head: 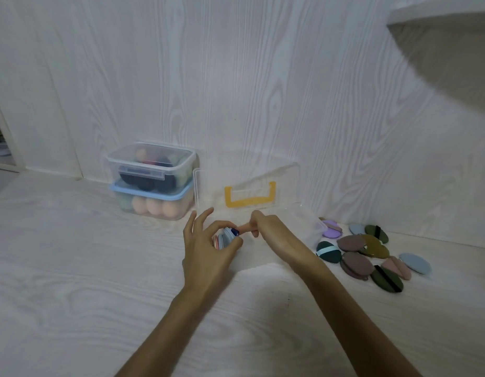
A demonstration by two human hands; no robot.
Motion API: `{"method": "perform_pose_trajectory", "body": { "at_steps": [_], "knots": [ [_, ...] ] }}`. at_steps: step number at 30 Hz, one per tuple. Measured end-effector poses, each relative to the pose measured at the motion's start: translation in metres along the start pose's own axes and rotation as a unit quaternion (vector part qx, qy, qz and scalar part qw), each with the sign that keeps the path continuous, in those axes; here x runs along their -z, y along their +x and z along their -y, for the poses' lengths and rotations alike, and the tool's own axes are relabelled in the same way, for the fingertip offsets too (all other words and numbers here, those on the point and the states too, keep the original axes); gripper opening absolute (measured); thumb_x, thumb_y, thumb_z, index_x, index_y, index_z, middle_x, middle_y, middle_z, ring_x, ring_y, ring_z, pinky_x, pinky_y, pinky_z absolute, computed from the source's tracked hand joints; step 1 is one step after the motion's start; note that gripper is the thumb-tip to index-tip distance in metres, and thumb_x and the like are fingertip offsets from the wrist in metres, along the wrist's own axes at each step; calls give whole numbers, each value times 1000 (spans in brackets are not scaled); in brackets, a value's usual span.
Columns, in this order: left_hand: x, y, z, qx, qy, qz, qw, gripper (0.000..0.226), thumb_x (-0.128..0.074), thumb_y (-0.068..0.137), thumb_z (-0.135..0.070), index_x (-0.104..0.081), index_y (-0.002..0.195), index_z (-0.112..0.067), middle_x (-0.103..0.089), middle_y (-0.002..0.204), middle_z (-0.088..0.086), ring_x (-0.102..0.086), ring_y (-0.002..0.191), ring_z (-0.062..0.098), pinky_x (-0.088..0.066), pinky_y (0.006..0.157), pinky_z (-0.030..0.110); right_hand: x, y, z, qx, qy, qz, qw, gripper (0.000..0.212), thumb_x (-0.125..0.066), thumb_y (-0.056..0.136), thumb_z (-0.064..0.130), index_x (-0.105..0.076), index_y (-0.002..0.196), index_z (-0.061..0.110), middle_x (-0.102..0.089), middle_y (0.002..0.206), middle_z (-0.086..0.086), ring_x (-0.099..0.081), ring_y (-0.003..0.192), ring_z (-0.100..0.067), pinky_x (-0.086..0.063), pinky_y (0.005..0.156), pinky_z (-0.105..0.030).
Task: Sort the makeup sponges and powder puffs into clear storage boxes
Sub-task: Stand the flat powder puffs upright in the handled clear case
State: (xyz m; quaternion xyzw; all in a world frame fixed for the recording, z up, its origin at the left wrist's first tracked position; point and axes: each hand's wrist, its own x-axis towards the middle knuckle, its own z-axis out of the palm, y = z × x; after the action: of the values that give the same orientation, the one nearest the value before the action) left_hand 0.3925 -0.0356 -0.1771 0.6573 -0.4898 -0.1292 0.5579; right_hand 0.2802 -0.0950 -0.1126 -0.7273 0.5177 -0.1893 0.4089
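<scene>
Left hand (pixel 208 240) is pinching stacked powder puffs (pixel 224 237) inside the open clear box (pixel 312 227); right hand (pixel 266 227), fingers curled, is steadying them—loosening risks toppling.

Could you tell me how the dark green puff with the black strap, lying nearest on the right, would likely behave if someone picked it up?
The dark green puff looks like a thin padded teardrop, so it is probably light and somewhat bendy. It lies flat on the table, so it seems unlikely to roll. Its black strap should offer a grip.
</scene>
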Motion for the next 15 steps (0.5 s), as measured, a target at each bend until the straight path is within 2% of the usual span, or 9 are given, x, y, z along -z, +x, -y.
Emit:
{"method": "perform_pose_trajectory", "body": {
  "at_steps": [2,3,5,6,8,10,12,15],
  "knots": [
    [2,-1,-3,-3,0,0,1000,12,-66,71,-44,-57,79,-46,-34,139,-25,-12,140,2,-27,86,31,13,-5,1,23,-1,10,1000,36,-42,96,32,-69,106,9,-56,77,4,-49,71,-8,-41,83,-36],
    [3,-1,-3,-8,5,5,1000,12,-62,68,-46,-56,79,-46,-35,139,-25,-12,140,3,-28,86,31,23,-9,1,61,-4,-3,998,29,-49,94,31,-70,106,14,-61,85,7,-54,79,-6,-43,87,-32],
    [4,-1,-1,-8,3,11,1000,17,-58,65,-47,-57,82,-45,-36,140,-23,-13,140,5,-28,86,32,50,-13,-4,104,9,-81,991,19,-58,91,27,-71,103,22,-68,103,5,-60,96,-12,-46,90,-29],
    [5,-1,-2,-10,5,15,1000,19,-58,65,-47,-58,84,-44,-36,140,-22,-13,140,6,-28,87,32,67,-13,-13,96,22,-139,985,17,-59,91,25,-71,102,23,-68,104,3,-61,96,-14,-49,88,-31],
    [5,-1,0,-10,6,17,1000,22,-59,65,-48,-60,87,-42,-35,141,-21,-12,141,6,-31,91,37,99,-12,-41,24,21,-250,968,19,-56,92,19,-70,103,21,-67,106,-1,-62,95,-20,-51,80,-32],
    [4,-1,1,-12,5,18,1000,23,-59,66,-48,-60,88,-40,-35,141,-21,-11,141,7,-32,97,43,129,-17,-78,-74,-59,-332,939,24,-53,89,11,-69,104,20,-67,112,-8,-62,99,-27,-49,82,-32],
    [4,-1,2,-14,1,16,1000,21,-58,66,-47,-60,87,-41,-36,141,-20,-12,141,7,-31,98,43,147,-23,-116,-158,-111,-363,911,28,-52,85,8,-68,108,15,-64,117,-13,-58,106,-32,-48,87,-36],
    [3,-2,1,-20,-6,11,1000,22,-58,66,-46,-61,88,-40,-38,140,-17,-14,140,9,-30,100,42,155,-29,-158,-269,-167,-342,885,35,-54,87,12,-56,120,2,-49,130,-22,-42,121,-37,-39,99,-41]
  ]
}}
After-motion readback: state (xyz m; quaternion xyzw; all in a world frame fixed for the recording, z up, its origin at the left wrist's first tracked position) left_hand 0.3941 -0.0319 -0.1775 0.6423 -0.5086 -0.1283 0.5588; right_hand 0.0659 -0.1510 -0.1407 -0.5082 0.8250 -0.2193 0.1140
